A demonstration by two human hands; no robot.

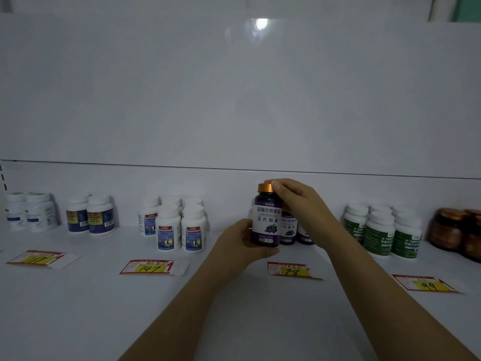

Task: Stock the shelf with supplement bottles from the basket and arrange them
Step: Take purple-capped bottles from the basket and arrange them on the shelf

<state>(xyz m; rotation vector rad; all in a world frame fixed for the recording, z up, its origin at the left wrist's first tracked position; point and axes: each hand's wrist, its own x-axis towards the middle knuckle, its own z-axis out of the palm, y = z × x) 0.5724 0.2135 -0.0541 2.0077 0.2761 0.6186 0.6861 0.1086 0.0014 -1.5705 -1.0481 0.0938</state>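
Left hand (243,239) is cupping the base of the dark purple bottle (266,220), fingers curled round it; right hand (294,201) is pinching its orange cap (265,188) from above. Bottle is standing upright at shelf (234,295) level, in front of matching bottles (289,227), above the 78 price tag (290,270). Probably light, rigid, glossy, so slightly slippery; gripping body low plus cap looks safest.
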